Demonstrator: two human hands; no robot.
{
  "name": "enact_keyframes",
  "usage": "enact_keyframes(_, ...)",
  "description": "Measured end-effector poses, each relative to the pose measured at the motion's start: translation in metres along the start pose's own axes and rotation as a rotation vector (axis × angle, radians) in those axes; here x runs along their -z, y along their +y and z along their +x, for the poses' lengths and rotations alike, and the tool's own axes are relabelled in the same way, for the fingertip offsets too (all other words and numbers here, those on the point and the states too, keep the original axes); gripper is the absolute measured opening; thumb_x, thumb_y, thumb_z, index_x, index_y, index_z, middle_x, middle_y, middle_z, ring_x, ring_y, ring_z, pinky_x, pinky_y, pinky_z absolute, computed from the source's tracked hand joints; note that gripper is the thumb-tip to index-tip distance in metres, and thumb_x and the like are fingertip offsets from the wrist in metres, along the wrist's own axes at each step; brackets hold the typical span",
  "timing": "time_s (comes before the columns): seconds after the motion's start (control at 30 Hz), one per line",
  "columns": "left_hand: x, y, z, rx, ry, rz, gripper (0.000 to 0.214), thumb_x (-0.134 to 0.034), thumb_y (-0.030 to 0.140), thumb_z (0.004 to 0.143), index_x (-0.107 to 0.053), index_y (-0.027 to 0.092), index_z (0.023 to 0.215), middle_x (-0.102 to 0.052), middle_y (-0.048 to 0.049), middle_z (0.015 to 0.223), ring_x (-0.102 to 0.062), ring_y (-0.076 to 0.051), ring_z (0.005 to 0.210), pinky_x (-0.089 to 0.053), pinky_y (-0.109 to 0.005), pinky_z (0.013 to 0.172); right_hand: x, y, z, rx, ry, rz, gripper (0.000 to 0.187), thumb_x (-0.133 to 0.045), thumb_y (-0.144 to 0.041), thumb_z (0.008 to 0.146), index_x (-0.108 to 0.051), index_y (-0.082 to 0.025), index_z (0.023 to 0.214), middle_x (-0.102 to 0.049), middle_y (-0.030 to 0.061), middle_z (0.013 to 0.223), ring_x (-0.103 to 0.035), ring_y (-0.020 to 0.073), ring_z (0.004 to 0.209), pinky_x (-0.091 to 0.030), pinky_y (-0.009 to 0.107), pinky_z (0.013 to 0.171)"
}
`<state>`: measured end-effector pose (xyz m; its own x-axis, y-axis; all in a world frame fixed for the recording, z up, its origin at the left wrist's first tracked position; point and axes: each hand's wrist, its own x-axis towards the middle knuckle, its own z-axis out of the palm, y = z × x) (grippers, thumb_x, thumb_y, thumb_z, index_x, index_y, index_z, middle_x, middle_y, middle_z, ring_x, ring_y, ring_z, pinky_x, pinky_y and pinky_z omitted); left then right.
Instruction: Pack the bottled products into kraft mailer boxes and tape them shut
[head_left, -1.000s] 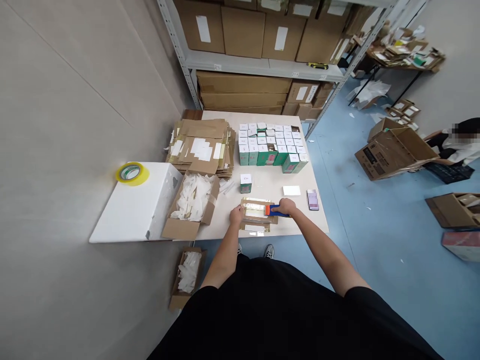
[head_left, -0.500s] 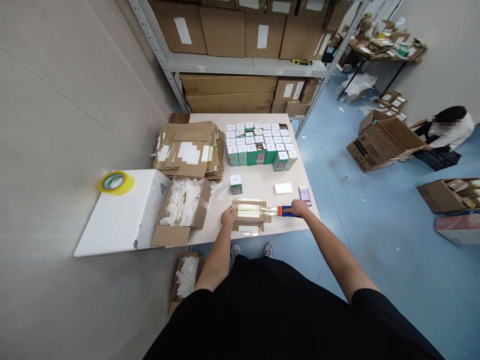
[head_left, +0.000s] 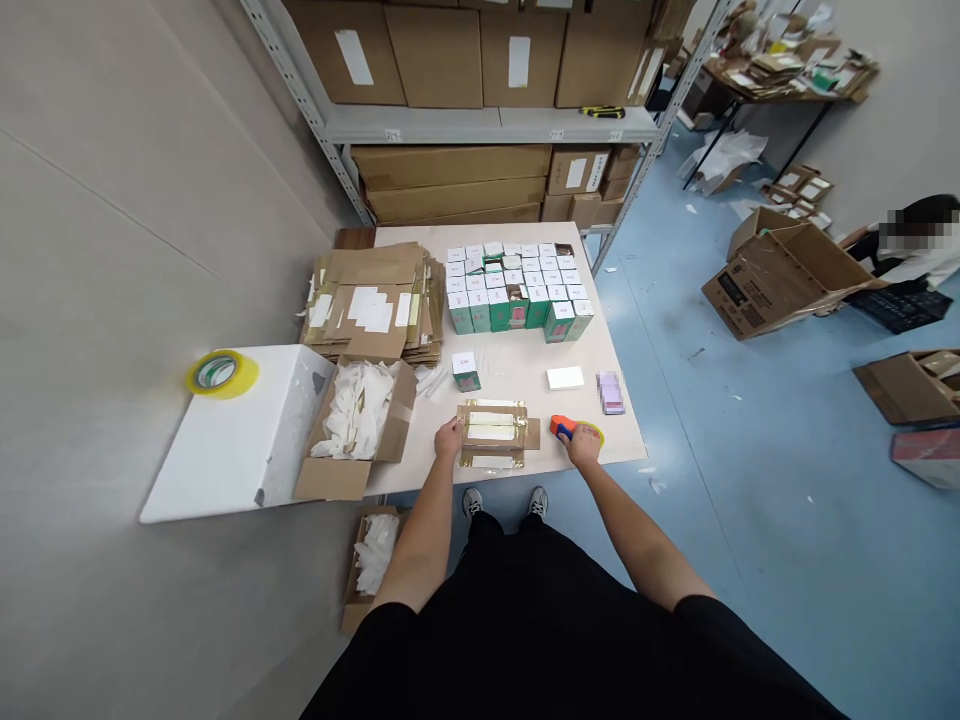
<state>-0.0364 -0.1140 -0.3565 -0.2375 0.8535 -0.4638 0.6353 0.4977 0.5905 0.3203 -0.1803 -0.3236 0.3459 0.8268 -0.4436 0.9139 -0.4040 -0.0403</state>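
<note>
Warehouse shelving stacked with brown cartons fills the far wall in the head view, and below it a pale table carries the work. At its 12 o'clock end we see a block of green-and-white boxes, with a stack of flattened cartons at 10 o'clock and a lone small box standing apart, nearer to us. An open carton of white packing paper sits at the table's 8 o'clock corner, beside a white foam box bearing a yellow tape roll. A white card and a pile of purple-edged slips lie toward 3 o'clock. Far off at 2 o'clock another person crouches among opened cartons on the blue floor.

Near the 6 o'clock edge lies a small taped cardboard box, its long axis running 9 to 3 o'clock, with a glossy strip of tape along that same line. Our left hand touches its 9 o'clock end; whether the fingers pinch the edge or merely press it we cannot tell. Our right hand is curled around a tape dispenser just off the box's 3 o'clock end and apart from it, the orange nose pointing toward about 10 o'clock. From the right hand the box lies at 9 o'clock. The left hand, in contact with it, is the nearer.
</note>
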Motion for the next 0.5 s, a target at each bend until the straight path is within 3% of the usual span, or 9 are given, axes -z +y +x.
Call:
enact_keyframes(0.13, -0.002, 0.001, 0.002, 0.024, 0.014, -0.011, 0.037, -0.058, 0.043, 0.099, -0.077, 0.025, 0.126, -0.078, -0.0105, 0.123, -0.07, -0.029, 0.114, -0.048, -0.03, 0.091, -0.014, 0.037, 0.007, 0.013, 0.044, 0.062, 0.038, -0.048, -0.029, 0.102, -0.06, -0.008, 0.132, -0.069, 0.0235, 0.132, -0.064, 0.0319, 0.127, -0.046, 0.04, 0.108)
enact_keyframes(0.27, -0.001, 0.003, 0.004, 0.043, 0.003, -0.006, 0.032, -0.059, 0.038, 0.099, -0.08, 0.023, 0.117, -0.08, -0.0095, 0.117, -0.071, -0.028, 0.109, -0.049, -0.028, 0.087, -0.017, 0.061, 0.019, -0.077, -0.006, 0.115, 0.041, -0.047, -0.011, 0.094, -0.06, -0.009, 0.133, -0.07, 0.0227, 0.13, -0.066, 0.0318, 0.124, -0.051, 0.039, 0.103)
enact_keyframes(0.4, 0.0, 0.007, 0.004, 0.059, 0.012, -0.026, 0.031, -0.06, 0.036, 0.099, -0.08, 0.021, 0.116, -0.081, -0.0078, 0.112, -0.072, -0.026, 0.106, -0.049, -0.027, 0.084, -0.006, 0.074, 0.029, -0.106, -0.145, 0.167, 0.033, -0.057, -0.018, 0.093, -0.068, -0.015, 0.124, -0.076, 0.0181, 0.115, -0.074, 0.032, 0.108, -0.058, 0.039, 0.085)
enact_keyframes(0.5, -0.001, 0.01, 0.002, 0.076, 0.005, -0.017, 0.032, -0.059, 0.036, 0.099, -0.08, 0.02, 0.118, -0.081, -0.0078, 0.113, -0.072, -0.026, 0.105, -0.049, -0.027, 0.085, 0.007, 0.059, 0.028, -0.078, -0.149, 0.189, 0.033, -0.059, -0.029, 0.095, -0.072, -0.014, 0.122, -0.077, 0.0197, 0.113, -0.074, 0.0338, 0.109, -0.057, 0.039, 0.086)
